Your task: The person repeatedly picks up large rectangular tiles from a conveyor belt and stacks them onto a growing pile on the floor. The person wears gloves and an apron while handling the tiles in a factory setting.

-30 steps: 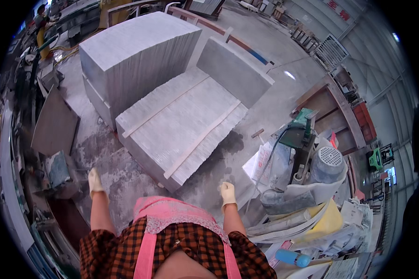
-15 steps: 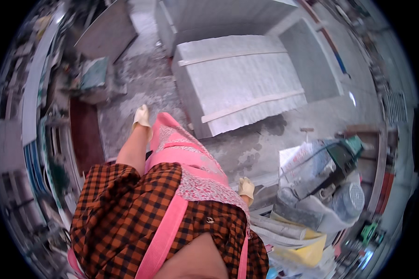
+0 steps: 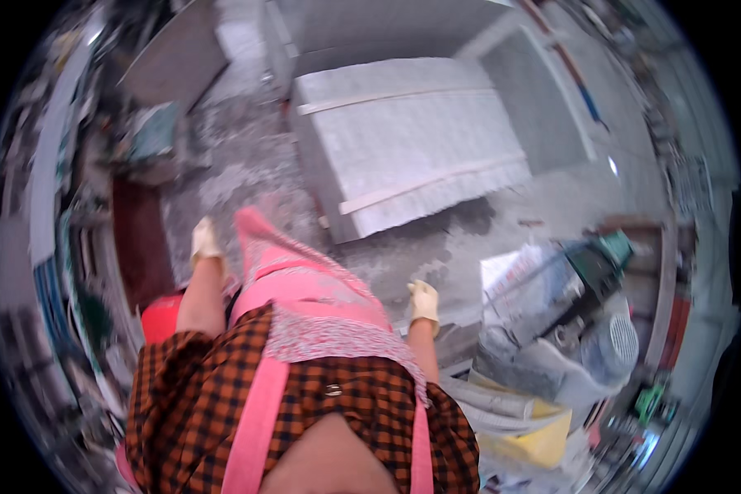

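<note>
My left hand (image 3: 207, 240), in a cream glove, hangs out in front of me at the left, above the grey floor. Its fingers are somewhat blurred but look loosely extended, and I see nothing in them. On the other side my right hand (image 3: 424, 302), gloved the same way, is held beside the pink apron (image 3: 305, 284). Its fingers are slightly bent and apart, with nothing held. Neither hand touches anything. Nearest the right hand are a white printed sack (image 3: 510, 276) and a dark green machine (image 3: 597, 267).
Ahead stands a large block of pale sheets (image 3: 412, 136) with two strips across it. At the left are a reddish-brown panel (image 3: 140, 243), a red object (image 3: 163, 319) and a leaning board (image 3: 177, 62). A grey motor-like drum (image 3: 611, 346) and yellow sacking (image 3: 543, 436) lie at the right.
My left hand has moved left and lower in the view. My right hand has come forward, showing more forearm. The red object now shows beside my left arm. The surroundings have shifted slightly left.
</note>
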Demonstrator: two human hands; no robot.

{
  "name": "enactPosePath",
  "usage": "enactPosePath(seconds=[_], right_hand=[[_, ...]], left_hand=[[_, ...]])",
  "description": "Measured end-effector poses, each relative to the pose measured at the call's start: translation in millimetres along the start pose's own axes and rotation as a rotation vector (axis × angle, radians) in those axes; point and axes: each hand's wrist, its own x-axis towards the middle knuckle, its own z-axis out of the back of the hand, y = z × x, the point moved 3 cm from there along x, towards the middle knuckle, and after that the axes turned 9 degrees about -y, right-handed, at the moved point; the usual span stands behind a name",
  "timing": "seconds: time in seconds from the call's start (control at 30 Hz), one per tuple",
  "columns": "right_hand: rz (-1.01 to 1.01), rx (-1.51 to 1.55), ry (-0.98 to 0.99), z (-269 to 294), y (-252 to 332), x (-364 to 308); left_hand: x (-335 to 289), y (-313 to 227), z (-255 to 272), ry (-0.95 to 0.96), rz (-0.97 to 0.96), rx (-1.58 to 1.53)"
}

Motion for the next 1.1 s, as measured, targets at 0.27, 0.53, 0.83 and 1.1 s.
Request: enactPosePath(seconds=[0.27, 0.53, 0.83, 1.1], right_hand=[[-0.102, 0.169, -0.102, -24.4, 1.7, 7.9], [-0.142, 0.094, -0.104, -17.2, -45.5, 6.6], [-0.193, 0.037, -0.140, -6.0, -51.5, -4.5], [-0.218, 0.132, -0.129, 0.1, -40.6, -12.2]], left_hand=[[28.8, 37.4, 29.9, -0.105, -0.008, -0.137], [28.8, 17.0, -1.3, -0.096, 0.026, -0.163], [15.9, -17.6, -25.8, 0.061, -0.035, -0.021], [35.5, 0.7, -28.5, 0.091, 0.007, 0.018]])
